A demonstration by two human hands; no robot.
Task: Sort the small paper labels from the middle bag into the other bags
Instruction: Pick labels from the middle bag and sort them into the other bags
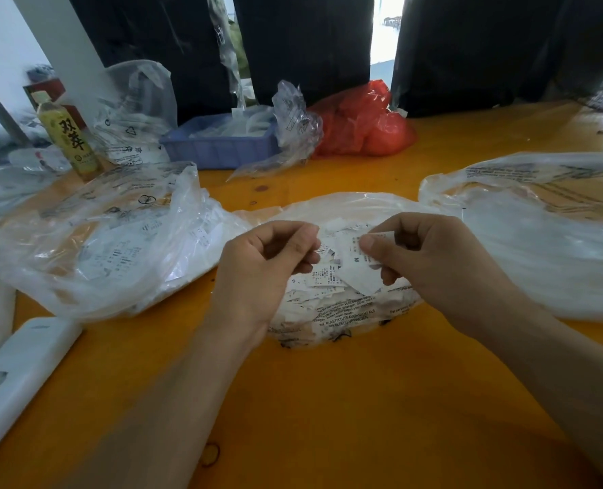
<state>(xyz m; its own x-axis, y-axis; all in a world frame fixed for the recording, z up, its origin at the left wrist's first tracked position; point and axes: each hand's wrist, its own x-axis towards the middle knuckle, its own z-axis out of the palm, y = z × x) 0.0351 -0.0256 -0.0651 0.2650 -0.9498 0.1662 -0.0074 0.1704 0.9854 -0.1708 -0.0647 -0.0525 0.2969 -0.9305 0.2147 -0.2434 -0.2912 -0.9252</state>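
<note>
The middle bag [342, 312] of clear plastic lies open on the orange table, full of several small white paper labels [323, 282]. My right hand [430, 255] pinches one label marked M [358, 266] between thumb and fingers above the pile. My left hand [272, 259] hovers over the bag's left side with fingers curled, its fingertips at the labels; whether it holds one I cannot tell. A clear bag [109, 241] with white labels lies to the left. Another clear bag [547, 234] lies to the right.
On the orange table [328, 400] a white flat device [18, 379] lies at the near left. A yellow bottle [68, 135], a blue bin [219, 146], crumpled clear plastic [293, 125] and a red bag [363, 121] stand at the back. A rubber band [211, 455] lies near my left forearm.
</note>
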